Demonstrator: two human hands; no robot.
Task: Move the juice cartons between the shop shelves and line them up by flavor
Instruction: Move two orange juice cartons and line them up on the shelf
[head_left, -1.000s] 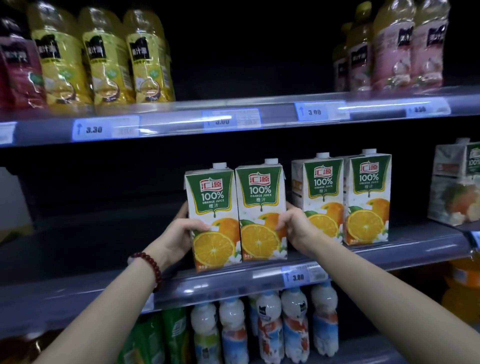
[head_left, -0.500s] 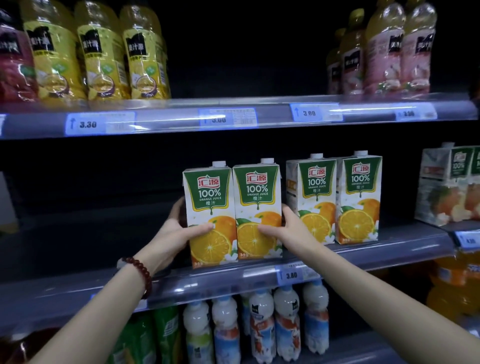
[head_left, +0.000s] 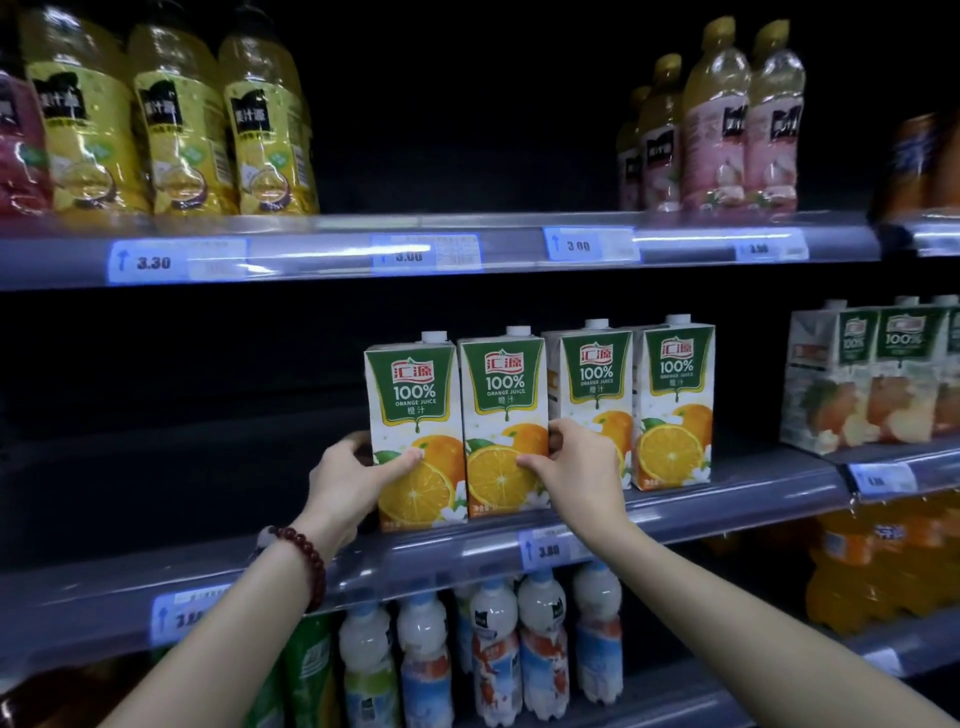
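Two hands clamp a pair of orange juice cartons between them on the middle shelf (head_left: 727, 501). The left hand (head_left: 353, 480) wraps the outer left side of the first carton (head_left: 415, 415): its thumb lies across the printed orange on the front and its fingers curl round behind the left edge, so this grip is closed on the carton. A dark red bead bracelet (head_left: 304, 556) sits on that wrist. The right hand (head_left: 576, 470) holds the second carton (head_left: 501, 410) from its right side, thumb on the front face, fingers tucked behind the right edge into the narrow gap toward the next carton; this grip too is closed on its carton.

The two held cartons stand upright and touch each other side by side, at the front edge of the shelf. Just right of the right-hand grip stand two more orange cartons (head_left: 675, 400), set slightly further back on the same shelf. Well right of both grips, a group of paler cartons (head_left: 862, 379) with a different fruit picture stands on the neighbouring shelf section. Left of the left-hand grip the shelf is dark and bare.

Above the grips, the upper shelf carries yellow bottles (head_left: 176, 124) at the left and pink bottles (head_left: 737, 124) at the right. Below the grips stand white-topped bottles (head_left: 493, 649).
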